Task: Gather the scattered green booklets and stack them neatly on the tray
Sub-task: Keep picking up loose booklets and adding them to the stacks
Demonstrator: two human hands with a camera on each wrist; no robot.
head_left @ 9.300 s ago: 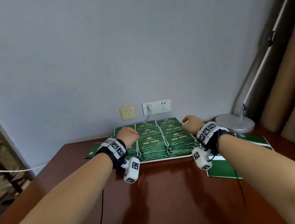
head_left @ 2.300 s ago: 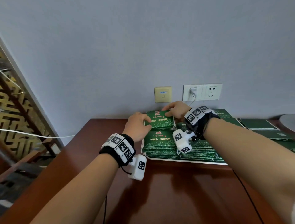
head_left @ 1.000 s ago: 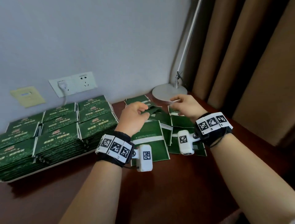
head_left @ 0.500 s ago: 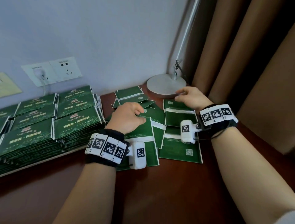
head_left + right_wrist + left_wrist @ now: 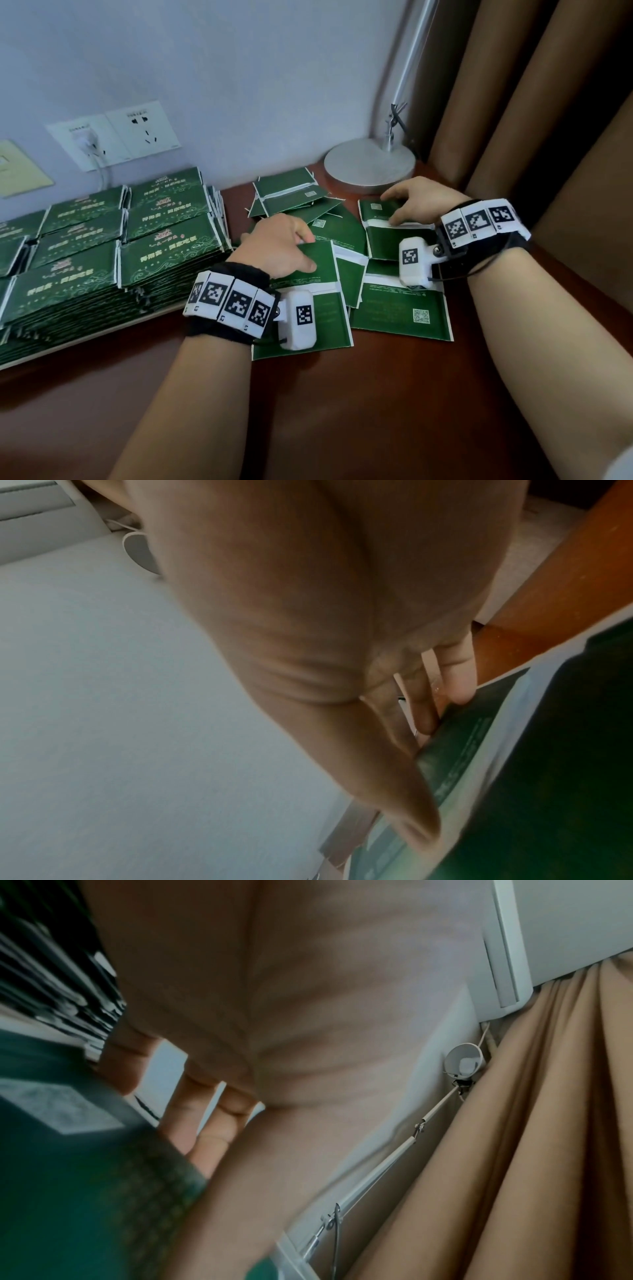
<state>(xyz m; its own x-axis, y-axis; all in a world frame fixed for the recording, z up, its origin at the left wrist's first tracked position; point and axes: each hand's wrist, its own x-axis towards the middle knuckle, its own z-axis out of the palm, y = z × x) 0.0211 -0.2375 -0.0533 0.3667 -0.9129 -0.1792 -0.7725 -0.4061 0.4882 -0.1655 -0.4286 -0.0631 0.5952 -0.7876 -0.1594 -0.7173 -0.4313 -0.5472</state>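
Left hand [image 5: 274, 246] laid on a loose booklet [image 5: 310, 274], thumb and fingers curled over its far edge, apparently pinching it. Right hand [image 5: 418, 202] on another booklet [image 5: 380, 233], fingers [image 5: 459, 680] bent at its far edge, thumb along the near side; looks like a light grip (contact under the fingertips hidden). Loose pile [image 5: 400, 308] spread around and between both hands, overlapping at odd angles. Tray [image 5: 85, 346] well left of left hand, already packed with neat stacks [image 5: 164, 240].

Risks, as judgement: thin glossy covers likely to slide, so one lift may drag a neighbour or fan the pile further. Overlapped edges could catch and crease. Lamp base [image 5: 370, 164] just beyond right fingers, could be bumped. Full tray: uneven landing may topple a stack.

Booklets flat, rectangular, green with white strips and QR squares. Table [image 5: 342, 411] dark, polished wood.
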